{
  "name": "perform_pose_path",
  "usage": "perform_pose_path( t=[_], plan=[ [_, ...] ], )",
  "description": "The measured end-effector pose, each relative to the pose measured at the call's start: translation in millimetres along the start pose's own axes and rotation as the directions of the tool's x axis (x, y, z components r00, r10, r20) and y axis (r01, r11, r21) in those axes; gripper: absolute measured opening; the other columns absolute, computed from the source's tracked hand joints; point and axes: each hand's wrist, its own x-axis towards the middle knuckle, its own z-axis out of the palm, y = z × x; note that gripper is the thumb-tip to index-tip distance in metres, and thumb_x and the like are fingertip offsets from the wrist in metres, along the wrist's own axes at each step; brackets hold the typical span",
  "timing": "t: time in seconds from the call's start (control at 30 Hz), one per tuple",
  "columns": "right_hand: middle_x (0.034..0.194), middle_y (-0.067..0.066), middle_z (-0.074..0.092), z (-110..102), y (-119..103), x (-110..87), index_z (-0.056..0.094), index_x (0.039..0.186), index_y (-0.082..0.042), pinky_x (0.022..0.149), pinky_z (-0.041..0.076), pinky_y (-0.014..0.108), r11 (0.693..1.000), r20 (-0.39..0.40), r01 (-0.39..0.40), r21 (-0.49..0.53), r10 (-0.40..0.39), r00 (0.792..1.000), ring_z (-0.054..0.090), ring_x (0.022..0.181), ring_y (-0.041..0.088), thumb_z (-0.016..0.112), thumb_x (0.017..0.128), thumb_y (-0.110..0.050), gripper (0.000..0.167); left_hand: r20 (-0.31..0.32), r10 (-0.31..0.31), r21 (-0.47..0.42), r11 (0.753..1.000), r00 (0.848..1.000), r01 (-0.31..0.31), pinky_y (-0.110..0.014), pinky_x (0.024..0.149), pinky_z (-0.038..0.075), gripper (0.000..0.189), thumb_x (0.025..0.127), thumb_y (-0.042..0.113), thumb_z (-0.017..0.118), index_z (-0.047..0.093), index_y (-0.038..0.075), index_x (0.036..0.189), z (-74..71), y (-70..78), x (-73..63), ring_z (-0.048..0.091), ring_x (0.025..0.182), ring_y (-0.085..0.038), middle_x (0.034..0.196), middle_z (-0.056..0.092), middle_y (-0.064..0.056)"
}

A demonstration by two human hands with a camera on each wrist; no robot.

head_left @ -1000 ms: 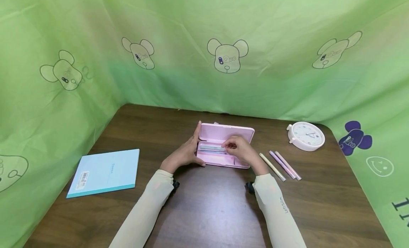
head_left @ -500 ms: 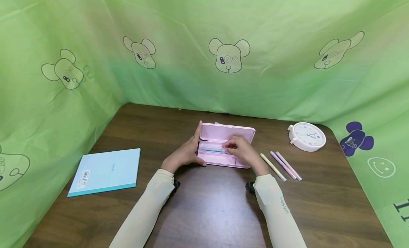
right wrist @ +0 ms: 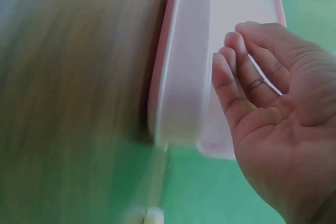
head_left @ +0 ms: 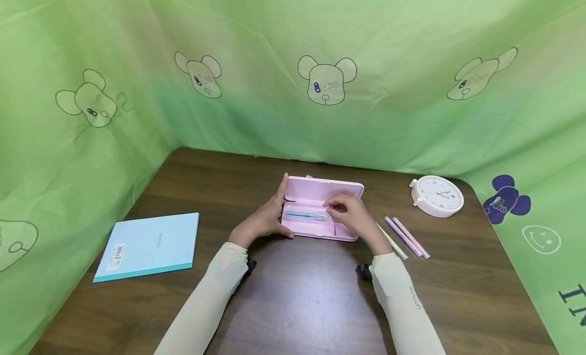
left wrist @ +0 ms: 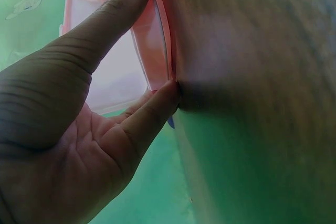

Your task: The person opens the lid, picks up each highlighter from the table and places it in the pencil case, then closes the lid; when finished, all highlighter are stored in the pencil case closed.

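Observation:
A pink pencil case (head_left: 304,188) lies on the table with its lid raised at the back. Several pale blue and green pens (head_left: 304,215) lie side by side in its rear compartment. My left hand (head_left: 263,223) grips the case's left end; the left wrist view shows the thumb on the near side and a fingertip at the end corner of the pink wall (left wrist: 152,51). Over the right part of the case is my right hand (head_left: 352,216). In the right wrist view its fingers (right wrist: 226,77) are loosely bent, with nothing seen between them and the thumb.
Right of the case lie a yellow pen (head_left: 394,243), a purple pen (head_left: 403,235) and a pink pen (head_left: 412,238). A white round clock (head_left: 437,196) rests at the back right. On the left is a light blue notebook (head_left: 151,243). Green curtain (head_left: 256,121) surrounds the table.
My right hand has let go of the pens in the case and moved slightly up and right, its fingers looser. My left hand stays at the case.

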Motion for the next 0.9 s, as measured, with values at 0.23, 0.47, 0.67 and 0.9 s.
perform_pose_path(
  t=[0.23, 0.47, 0.67, 0.9],
  plan=[
    [0.095, 0.012, 0.074, -21.1, 10.2, -20.6, 0.078, 0.102, 0.004, 0.076, 0.052, 0.020, 0.999, -0.110, -0.025, -0.030, 0.021, 0.994, 0.064, 0.084, 0.016, 0.076, 0.099, 0.001, 0.005, 0.031, 0.001, -0.015, 1.000, 1.000, 0.000, -0.056, 0.127, 0.030, 0.168, 0.070, 0.027, 0.107, -0.028, 0.031, 0.169, -13.8, 37.6, -10.8, 0.022, 0.162, -0.043, 0.182, -0.006, -0.014],
    [0.091, 0.007, 0.073, -51.3, 28.3, -56.2, 0.077, 0.100, 0.001, 0.076, 0.052, 0.019, 0.992, -0.154, -0.071, -0.104, 0.054, 0.987, 0.062, 0.083, 0.008, 0.079, 0.097, 0.000, 0.004, 0.020, -0.017, -0.008, 1.000, 1.000, 0.017, -0.059, 0.125, 0.032, 0.168, 0.070, 0.030, 0.106, -0.030, 0.033, 0.168, -14.3, 39.3, -15.6, 0.026, 0.160, -0.046, 0.181, 0.000, -0.018],
    [0.092, 0.010, 0.076, -80.6, 49.4, -90.0, 0.078, 0.100, 0.002, 0.073, 0.051, 0.013, 0.978, -0.181, -0.099, -0.182, 0.066, 0.981, 0.061, 0.081, -0.001, 0.079, 0.094, 0.006, 0.008, 0.014, -0.022, -0.011, 1.000, 1.000, 0.022, -0.061, 0.124, 0.033, 0.170, 0.067, 0.032, 0.108, -0.028, 0.033, 0.169, -7.5, 24.2, -8.6, 0.028, 0.160, -0.044, 0.181, 0.003, -0.018],
    [0.099, 0.018, 0.076, -109.4, 65.5, -120.3, 0.077, 0.108, 0.007, 0.072, 0.052, 0.012, 0.967, -0.143, -0.188, -0.172, 0.165, 0.976, 0.062, 0.081, -0.006, 0.078, 0.096, 0.005, 0.013, 0.010, -0.024, -0.008, 1.000, 1.000, 0.024, -0.057, 0.123, 0.036, 0.171, 0.066, 0.033, 0.108, -0.028, 0.034, 0.169, -8.4, 24.4, -9.3, 0.038, 0.156, -0.039, 0.181, 0.009, -0.018]
  ],
)
